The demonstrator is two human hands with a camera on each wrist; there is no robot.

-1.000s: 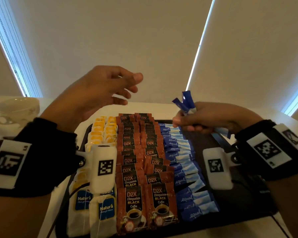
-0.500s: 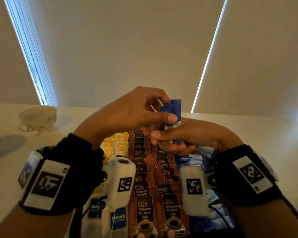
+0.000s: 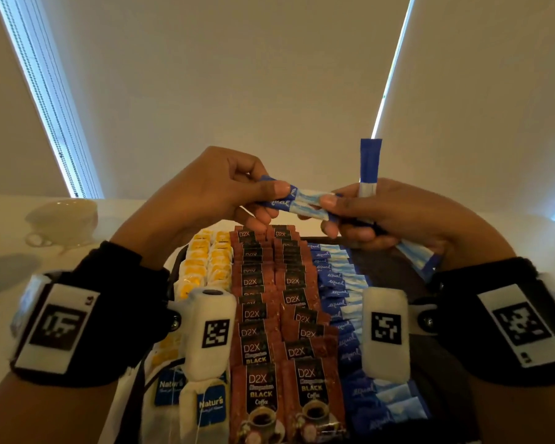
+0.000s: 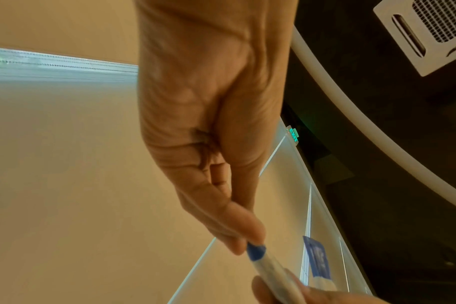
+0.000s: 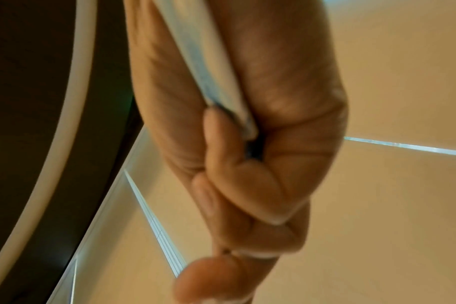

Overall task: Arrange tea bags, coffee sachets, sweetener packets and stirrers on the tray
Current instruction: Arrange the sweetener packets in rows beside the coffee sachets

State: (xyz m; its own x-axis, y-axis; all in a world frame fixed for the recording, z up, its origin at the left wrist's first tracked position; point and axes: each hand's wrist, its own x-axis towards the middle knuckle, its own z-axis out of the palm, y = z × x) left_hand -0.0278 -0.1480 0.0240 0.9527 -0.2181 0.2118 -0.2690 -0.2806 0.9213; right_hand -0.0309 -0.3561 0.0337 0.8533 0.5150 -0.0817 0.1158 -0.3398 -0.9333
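Both hands are raised above the far end of a dark tray point(image 3: 394, 274). My left hand point(image 3: 263, 200) pinches two blue-and-white sweetener sticks point(image 3: 302, 201) lying sideways, and the fingertips point(image 3: 329, 200) of my right hand point(image 3: 343, 213) hold their other ends. The right hand also grips a bunch of sweetener sticks point(image 3: 369, 165): one stands upright, others poke out below the palm point(image 3: 417, 254). On the tray lie rows of yellow tea bags point(image 3: 205, 261), brown D2X coffee sachets point(image 3: 269, 315) and blue sweetener sticks point(image 3: 337, 283). The wrist views show a held stick point(image 4: 268, 265) and the bunch point(image 5: 213, 67).
A white cup on a saucer point(image 3: 63, 219) stands on the pale table at the far left. White Natur's tea bags point(image 3: 202, 408) lie at the tray's near left corner. The tray's right strip point(image 3: 430, 347) is bare and dark. Window blinds rise behind the table.
The left hand came over to the right hand and took hold of two sticks from its bunch, drawing them out sideways. One stick now stands upright in the right hand.
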